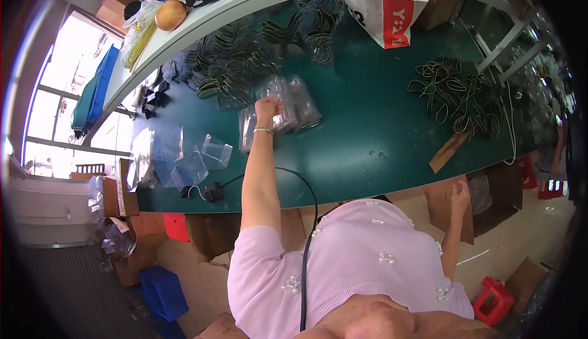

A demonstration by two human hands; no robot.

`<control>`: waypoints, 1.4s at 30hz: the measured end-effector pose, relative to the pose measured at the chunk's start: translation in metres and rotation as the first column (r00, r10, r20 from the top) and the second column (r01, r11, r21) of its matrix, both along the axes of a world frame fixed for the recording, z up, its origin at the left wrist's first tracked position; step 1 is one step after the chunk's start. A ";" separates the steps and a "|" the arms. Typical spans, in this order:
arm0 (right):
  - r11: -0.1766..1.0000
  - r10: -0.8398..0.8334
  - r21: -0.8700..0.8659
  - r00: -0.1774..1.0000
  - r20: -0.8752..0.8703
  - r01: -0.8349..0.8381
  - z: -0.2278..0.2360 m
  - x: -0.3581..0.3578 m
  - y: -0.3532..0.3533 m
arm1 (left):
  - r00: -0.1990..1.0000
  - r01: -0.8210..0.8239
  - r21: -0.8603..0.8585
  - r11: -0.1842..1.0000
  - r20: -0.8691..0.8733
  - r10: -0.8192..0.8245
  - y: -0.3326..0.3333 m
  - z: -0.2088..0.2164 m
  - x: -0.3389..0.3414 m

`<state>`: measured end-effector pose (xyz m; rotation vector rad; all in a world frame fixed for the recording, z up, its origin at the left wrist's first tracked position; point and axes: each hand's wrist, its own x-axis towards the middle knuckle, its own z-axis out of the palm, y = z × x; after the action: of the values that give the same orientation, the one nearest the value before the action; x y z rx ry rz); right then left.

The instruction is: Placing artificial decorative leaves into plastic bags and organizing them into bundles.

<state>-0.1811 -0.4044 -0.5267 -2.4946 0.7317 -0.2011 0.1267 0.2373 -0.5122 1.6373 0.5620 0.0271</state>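
Out over the green table [361,149], my left hand [267,111] is closed on clear plastic bags [297,106] in a stack of flat, filled bags. A bracelet circles that wrist. Its fingertips are partly hidden, so how many bags it grips cannot be made out. My right hand [459,198] is down past the table's front edge, beside an open cardboard box [450,210]. The fingers there are curled together, and nothing shows in them.
Bundled dark cords with light edging [236,63] lie at the back left; more looped cords [456,94] are at the right. Loose clear bags [190,158] and a black cable [300,176] occupy the left front. A white-and-red bag [392,17] stands under the shelf [245,2].
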 end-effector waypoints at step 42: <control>0.331 0.761 -0.256 0.417 -0.497 -0.908 0.055 0.421 0.044 | 0.863 0.331 -0.155 0.931 -0.348 -0.365 -0.210 -0.032 -0.150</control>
<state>0.2399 -0.3605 -0.4713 -3.0578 -0.7743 0.4563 -0.0231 0.0270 -0.5442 1.6422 0.5336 -0.5827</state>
